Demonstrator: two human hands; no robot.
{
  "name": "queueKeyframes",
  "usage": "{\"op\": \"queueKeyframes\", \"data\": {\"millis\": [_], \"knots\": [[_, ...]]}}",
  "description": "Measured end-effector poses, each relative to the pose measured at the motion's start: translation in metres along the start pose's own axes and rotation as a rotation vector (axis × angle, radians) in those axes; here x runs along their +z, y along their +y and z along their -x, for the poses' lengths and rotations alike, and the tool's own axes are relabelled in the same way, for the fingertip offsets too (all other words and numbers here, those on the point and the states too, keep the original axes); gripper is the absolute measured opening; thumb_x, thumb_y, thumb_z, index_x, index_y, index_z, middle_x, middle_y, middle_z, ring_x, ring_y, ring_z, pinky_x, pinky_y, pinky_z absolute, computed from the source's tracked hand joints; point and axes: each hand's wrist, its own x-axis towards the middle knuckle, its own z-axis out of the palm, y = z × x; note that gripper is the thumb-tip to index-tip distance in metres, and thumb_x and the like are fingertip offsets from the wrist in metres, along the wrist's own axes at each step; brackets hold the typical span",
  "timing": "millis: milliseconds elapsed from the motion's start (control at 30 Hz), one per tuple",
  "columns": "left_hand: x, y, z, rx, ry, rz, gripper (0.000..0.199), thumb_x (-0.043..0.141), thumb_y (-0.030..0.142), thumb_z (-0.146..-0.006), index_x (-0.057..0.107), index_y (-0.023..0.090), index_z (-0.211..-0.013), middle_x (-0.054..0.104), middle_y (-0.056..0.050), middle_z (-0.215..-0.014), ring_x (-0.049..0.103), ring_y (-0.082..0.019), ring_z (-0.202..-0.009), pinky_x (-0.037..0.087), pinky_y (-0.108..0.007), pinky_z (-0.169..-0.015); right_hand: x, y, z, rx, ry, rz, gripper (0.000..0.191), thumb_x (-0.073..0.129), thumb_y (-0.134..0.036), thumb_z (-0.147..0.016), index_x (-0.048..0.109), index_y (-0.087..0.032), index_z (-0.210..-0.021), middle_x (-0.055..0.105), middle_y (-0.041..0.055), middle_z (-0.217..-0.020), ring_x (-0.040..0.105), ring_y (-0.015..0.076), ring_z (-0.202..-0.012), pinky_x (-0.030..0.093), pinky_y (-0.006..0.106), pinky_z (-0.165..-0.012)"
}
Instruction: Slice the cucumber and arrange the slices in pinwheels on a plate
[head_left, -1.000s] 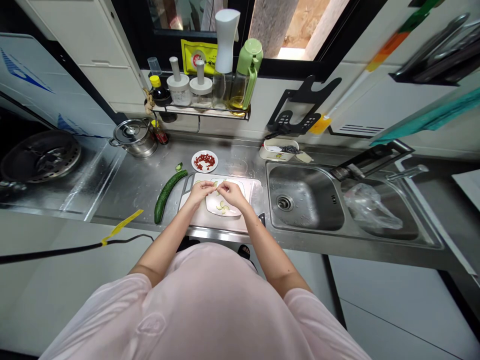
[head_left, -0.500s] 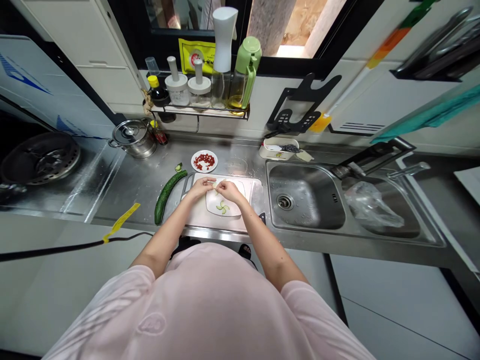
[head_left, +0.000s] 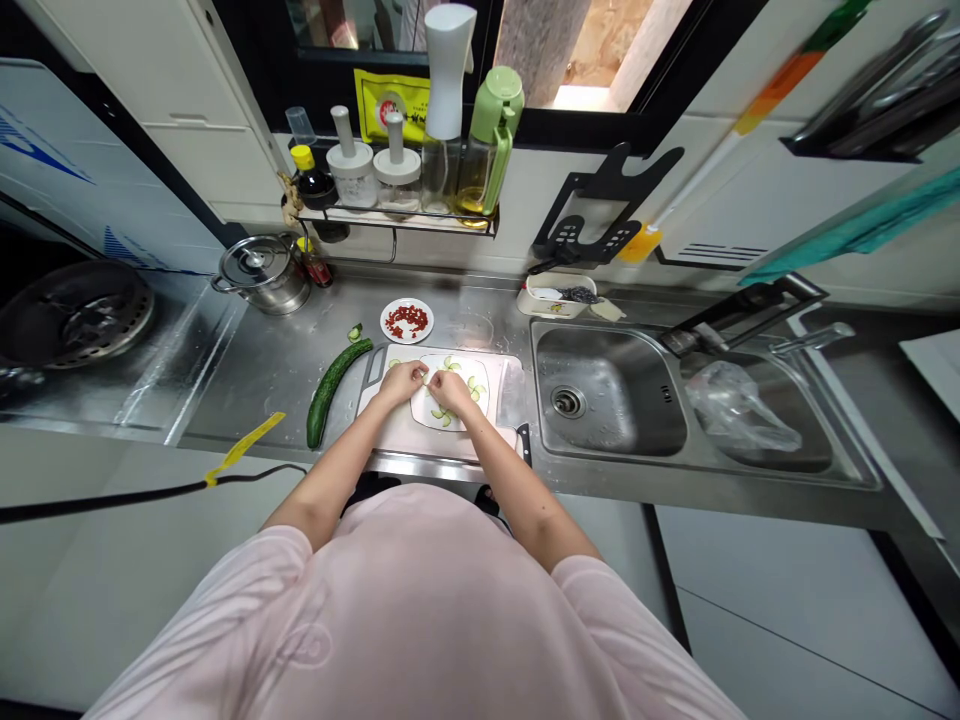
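Both my hands are over a white plate that lies on a pale pink cutting board. The plate bears thin green-edged slices laid in small fans. My left hand is at the plate's left edge, fingers pinched together; what they hold is too small to make out. My right hand is closed over the plate close beside it, its fingertips also on something too small to name. Left of the board lies a whole cucumber, with a small cut piece behind it.
A small plate of chopped red pieces stands behind the board. A knife handle shows at its right edge. Right of it is a sink. A steel pot stands back left, below a spice rack.
My right hand has moved slightly left and down, uncovering more fans of slices on the plate. My left fingers have drawn closer together. The view has shifted slightly.
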Motion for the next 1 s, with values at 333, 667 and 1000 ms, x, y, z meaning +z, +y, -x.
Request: {"op": "queueKeyframes", "data": {"millis": [333, 667, 1000], "knots": [[-0.001, 0.002, 0.009, 0.127, 0.006, -0.269, 0.031, 0.051, 0.016, -0.079, 0.071, 0.022, -0.102, 0.065, -0.008, -0.096, 0.056, -0.022, -0.095, 0.040, -0.031, -0.083, 0.010, -0.006, 0.006, 0.048, 0.049, 0.087, 0.016, 0.049, -0.027, -0.088, 0.061, -0.020, -0.096, 0.066, 0.0074, -0.094, 0.060, 0.0185, -0.084, 0.038, 0.024, -0.067], [0.003, -0.001, 0.006, 0.131, 0.022, -0.302, 0.023, 0.054, 0.025, -0.082, 0.072, 0.022, -0.095, 0.062, -0.009, -0.095, 0.054, -0.024, -0.097, 0.039, -0.033, -0.084, 0.013, -0.008, 0.007, 0.076, 0.054, 0.094, 0.017, 0.048, -0.029, -0.090, 0.061, -0.021, -0.096, 0.067, 0.0085, -0.097, 0.061, 0.0198, -0.087, 0.039, 0.027, -0.070], [0.002, 0.002, 0.005, 0.112, 0.002, -0.312, 0.021, 0.057, 0.025, -0.081, 0.072, 0.022, -0.096, 0.063, -0.010, -0.096, 0.053, -0.024, -0.100, 0.038, -0.033, -0.087, 0.015, -0.006, 0.005, 0.080, 0.062, 0.111, 0.018, 0.048, -0.031, -0.089, 0.061, -0.020, -0.094, 0.067, 0.0080, -0.093, 0.061, 0.0193, -0.084, 0.036, 0.025, -0.065]]}}
